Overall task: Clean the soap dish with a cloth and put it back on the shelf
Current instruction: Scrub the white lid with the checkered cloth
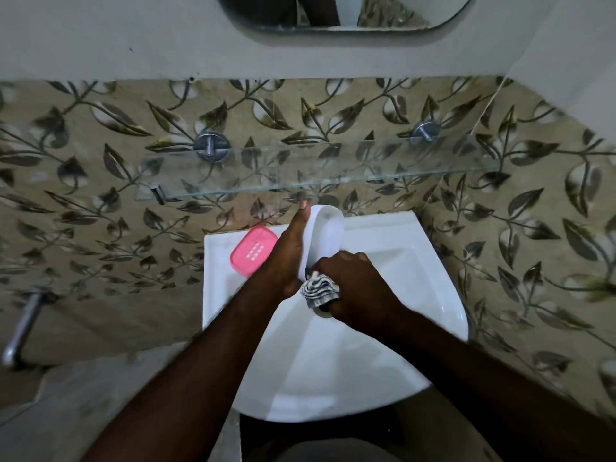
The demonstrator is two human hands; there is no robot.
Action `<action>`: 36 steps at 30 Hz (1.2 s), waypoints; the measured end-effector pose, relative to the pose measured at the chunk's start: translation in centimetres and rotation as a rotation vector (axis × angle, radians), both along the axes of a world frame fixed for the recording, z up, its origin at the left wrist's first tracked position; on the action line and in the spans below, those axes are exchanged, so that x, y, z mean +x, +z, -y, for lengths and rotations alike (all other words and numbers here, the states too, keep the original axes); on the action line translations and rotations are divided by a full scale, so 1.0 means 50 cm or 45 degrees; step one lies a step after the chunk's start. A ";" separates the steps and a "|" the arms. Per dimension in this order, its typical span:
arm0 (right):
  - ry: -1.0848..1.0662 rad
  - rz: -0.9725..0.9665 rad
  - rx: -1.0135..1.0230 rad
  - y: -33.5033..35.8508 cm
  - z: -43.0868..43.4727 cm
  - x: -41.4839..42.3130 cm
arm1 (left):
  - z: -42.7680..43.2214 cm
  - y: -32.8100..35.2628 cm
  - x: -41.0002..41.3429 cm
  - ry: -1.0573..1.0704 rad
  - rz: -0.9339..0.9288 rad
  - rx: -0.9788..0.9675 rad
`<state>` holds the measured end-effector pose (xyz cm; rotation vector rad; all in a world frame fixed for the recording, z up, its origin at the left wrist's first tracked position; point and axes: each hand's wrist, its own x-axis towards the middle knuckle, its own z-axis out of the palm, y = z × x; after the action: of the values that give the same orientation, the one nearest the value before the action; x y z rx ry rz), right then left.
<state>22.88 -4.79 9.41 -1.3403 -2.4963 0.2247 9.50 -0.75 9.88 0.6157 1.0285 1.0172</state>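
Centrally, a striped cloth [319,288] is being gripped in the right hand [353,288], whose fingers are curled tight around the bunched fabric. The cloth is being pressed against the near end of the white soap dish [325,233]. The dish is being held upright on its long edge by the left hand [290,251], the palm lying flat along its left side and the thumb stretched up toward its far rim; the fingers behind the dish are hidden. Both hands and the dish are being held above the white sink [400,261], well short of its rims on either side, so open basin is lying all around them.

Just left of the left hand, a pink soap-dish insert [254,252] with small slots is lying on the sink's back ledge, close to the wrist but apart from it. No writing or brand mark can be read on the dish, the insert or the cloth.

Beyond the dish, a glass shelf [333,171] is being carried on two chrome wall mounts [211,146], its front edge lying just above the dish's far end. Its surface is bare. Farther up, the lower rim of a mirror [346,15] is being cut by the frame. Far to the left, a chrome tap [21,328] is projecting from the leaf-patterned wall tiles [100,195].
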 end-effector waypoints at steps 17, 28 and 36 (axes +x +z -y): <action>-0.453 -0.971 -0.556 -0.011 0.002 -0.037 | -0.018 -0.025 0.005 0.075 0.033 -0.022; -0.373 -0.714 -0.164 -0.018 0.024 -0.033 | -0.010 -0.014 0.014 0.072 0.130 0.005; -0.267 -0.377 -0.062 -0.025 0.002 -0.003 | -0.015 -0.018 0.027 0.013 -0.040 0.069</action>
<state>22.75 -4.88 8.16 -1.4577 -2.1045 0.4065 10.86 0.02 8.97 0.6730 1.0351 1.0504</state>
